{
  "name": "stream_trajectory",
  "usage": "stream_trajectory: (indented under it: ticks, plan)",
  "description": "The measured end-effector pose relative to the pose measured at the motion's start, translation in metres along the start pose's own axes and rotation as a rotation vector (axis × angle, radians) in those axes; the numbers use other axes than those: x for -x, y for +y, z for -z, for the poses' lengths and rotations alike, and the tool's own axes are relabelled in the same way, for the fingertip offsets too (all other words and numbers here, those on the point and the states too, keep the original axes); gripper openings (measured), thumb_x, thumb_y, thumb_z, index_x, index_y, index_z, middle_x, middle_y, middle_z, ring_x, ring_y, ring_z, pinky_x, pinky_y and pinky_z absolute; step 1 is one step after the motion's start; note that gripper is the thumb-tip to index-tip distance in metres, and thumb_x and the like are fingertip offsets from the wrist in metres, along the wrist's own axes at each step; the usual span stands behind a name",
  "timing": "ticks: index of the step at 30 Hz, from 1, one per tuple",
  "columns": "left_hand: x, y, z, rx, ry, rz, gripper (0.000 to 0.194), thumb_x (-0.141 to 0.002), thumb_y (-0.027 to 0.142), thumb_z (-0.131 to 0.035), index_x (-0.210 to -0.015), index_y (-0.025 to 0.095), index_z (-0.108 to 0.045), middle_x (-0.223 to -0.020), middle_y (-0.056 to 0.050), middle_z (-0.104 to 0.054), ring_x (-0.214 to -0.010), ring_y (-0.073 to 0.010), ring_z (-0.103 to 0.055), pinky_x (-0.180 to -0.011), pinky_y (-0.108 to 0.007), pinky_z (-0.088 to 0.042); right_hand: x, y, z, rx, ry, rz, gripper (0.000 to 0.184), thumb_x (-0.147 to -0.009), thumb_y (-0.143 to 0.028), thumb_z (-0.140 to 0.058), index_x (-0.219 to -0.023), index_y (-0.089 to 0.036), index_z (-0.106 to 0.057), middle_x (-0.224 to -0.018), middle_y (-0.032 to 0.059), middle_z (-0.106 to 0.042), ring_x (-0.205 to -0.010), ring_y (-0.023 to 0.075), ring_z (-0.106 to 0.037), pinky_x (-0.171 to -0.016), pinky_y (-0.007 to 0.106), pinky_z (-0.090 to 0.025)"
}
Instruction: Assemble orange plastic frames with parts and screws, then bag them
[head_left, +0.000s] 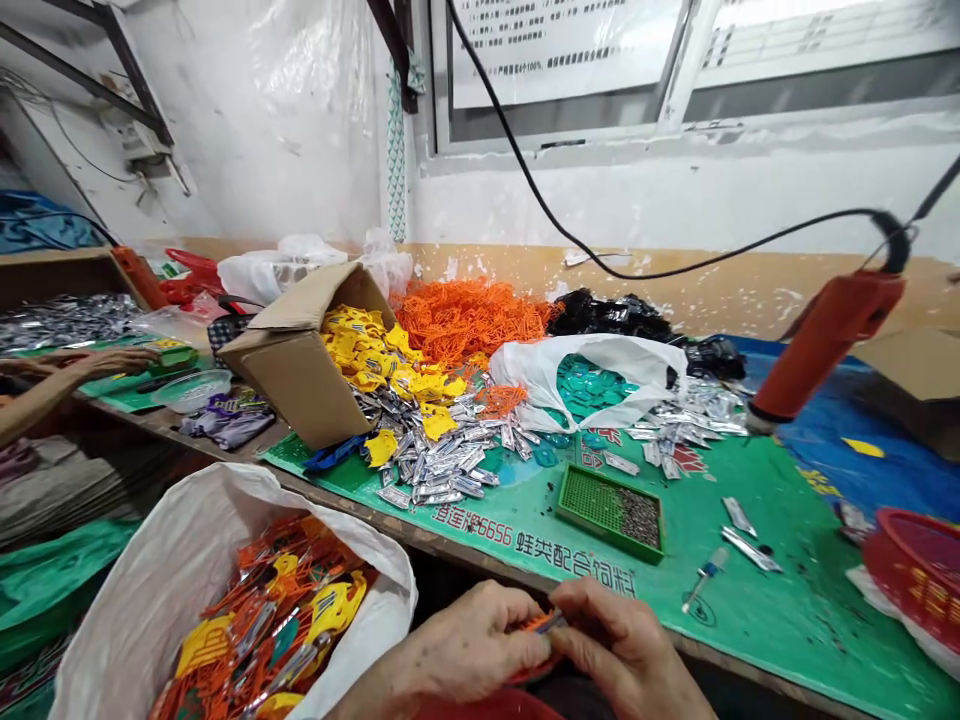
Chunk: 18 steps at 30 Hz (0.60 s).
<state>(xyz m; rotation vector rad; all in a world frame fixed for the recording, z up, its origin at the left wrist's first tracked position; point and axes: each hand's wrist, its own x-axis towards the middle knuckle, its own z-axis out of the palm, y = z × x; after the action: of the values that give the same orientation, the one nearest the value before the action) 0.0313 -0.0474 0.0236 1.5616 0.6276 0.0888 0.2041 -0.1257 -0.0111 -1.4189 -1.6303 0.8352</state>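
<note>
Orange tag pinched between our left hand and right hand, just below the bench's front edge

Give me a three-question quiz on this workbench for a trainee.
1. Multiple choice: what lies in the green perforated tray? A) orange cords B) small dark pieces C) yellow tags
2. True or false: the left hand and right hand are together holding a small orange-and-silver piece.
3. What colour is the handheld tool hanging on the black cable at the right?

Key: 1. B; 2. True; 3. Orange
</note>
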Motion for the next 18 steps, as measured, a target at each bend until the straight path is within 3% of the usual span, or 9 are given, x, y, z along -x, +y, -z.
stream_trajectory:
  ticks: [3,7,10,12,14,16,17,18]
  plan:
    - [0.008,-0.001,-0.003,0.018,-0.002,0.026,0.026,-0.077,0.033,-0.055,-0.059,0.018,-0.045,-0.055,0.007,-0.034,-0.052,-0.0081,-0.026,-0.047,-0.025,-0.016,0.009,-0.01,0.0,0.159,0.009,0.083,0.017,-0.09,-0.03,-0.051,-0.081,-0.02,-0.062,-0.069,-0.001,-0.064,-0.061,0.0113,-0.058,-0.057,0.02,-0.046]
    - [0.007,-0.009,-0.011,0.171,0.027,0.016,0.022,-0.071,0.031,-0.06,-0.058,0.016,-0.053,-0.053,0.006,-0.038,-0.05,-0.0077,-0.028,-0.048,-0.025,-0.016,0.015,-0.013,0.003,0.424,0.047,0.34,0.021,-0.092,-0.02,-0.046,-0.078,-0.02,-0.061,-0.069,0.0009,-0.064,-0.062,0.0117,-0.062,-0.056,0.02,-0.048]
    - [0.001,-0.009,-0.016,0.418,0.033,-0.013,0.015,-0.064,0.027,-0.065,-0.061,0.013,-0.061,-0.055,0.005,-0.045,-0.05,-0.0073,-0.033,-0.05,-0.024,-0.019,0.015,-0.013,0.019,0.592,0.17,0.494,0.013,-0.091,-0.025,-0.051,-0.088,-0.022,-0.064,-0.089,0.0053,-0.067,-0.079,0.0152,-0.067,-0.066,0.022,-0.055]
    - [-0.003,-0.006,-0.017,0.545,0.079,-0.041,0.018,-0.062,0.029,-0.068,-0.065,0.011,-0.065,-0.057,0.003,-0.049,-0.05,-0.0074,-0.036,-0.051,-0.023,-0.021,0.014,-0.013,0.043,0.669,0.423,0.483,0.02,-0.088,-0.035,-0.056,-0.103,-0.023,-0.063,-0.108,0.0092,-0.064,-0.086,0.0187,-0.067,-0.073,0.03,-0.057]
    - [-0.005,-0.002,-0.016,0.582,0.158,-0.048,0.025,-0.062,0.034,-0.071,-0.07,0.01,-0.07,-0.057,0.002,-0.052,-0.05,-0.0079,-0.038,-0.051,-0.023,-0.023,0.012,-0.011,0.078,0.738,0.846,0.38,0.033,-0.085,-0.042,-0.06,-0.112,-0.023,-0.061,-0.114,0.0117,-0.062,-0.081,0.0224,-0.066,-0.074,0.04,-0.057]
    - [-0.007,0.0,-0.015,0.581,0.224,-0.032,0.032,-0.063,0.04,-0.073,-0.075,0.01,-0.072,-0.057,0.001,-0.054,-0.05,-0.0083,-0.038,-0.052,-0.022,-0.024,0.008,-0.008,0.119,0.787,1.285,0.284,0.043,-0.078,-0.044,-0.068,-0.117,-0.029,-0.061,-0.113,0.0126,-0.062,-0.092,0.0321,-0.063,-0.072,0.048,-0.054]
    - [-0.008,0.001,-0.014,0.582,0.246,-0.037,0.034,-0.064,0.042,-0.074,-0.077,0.01,-0.073,-0.057,0.001,-0.055,-0.05,-0.0082,-0.038,-0.052,-0.022,-0.025,0.006,-0.006,0.14,0.74,1.391,0.245,0.054,-0.075,-0.044,-0.07,-0.125,-0.033,-0.055,-0.122,0.0139,-0.057,-0.108,0.0384,-0.056,-0.075,0.052,-0.052]
    - [-0.01,0.001,-0.013,0.586,0.258,-0.048,0.035,-0.065,0.043,-0.074,-0.078,0.01,-0.073,-0.057,0.001,-0.055,-0.051,-0.0081,-0.038,-0.052,-0.022,-0.024,0.002,-0.004,0.16,0.647,1.412,0.224,0.065,-0.074,-0.043,-0.072,-0.134,-0.038,-0.046,-0.135,0.014,-0.046,-0.121,0.0417,-0.045,-0.081,0.056,-0.048]
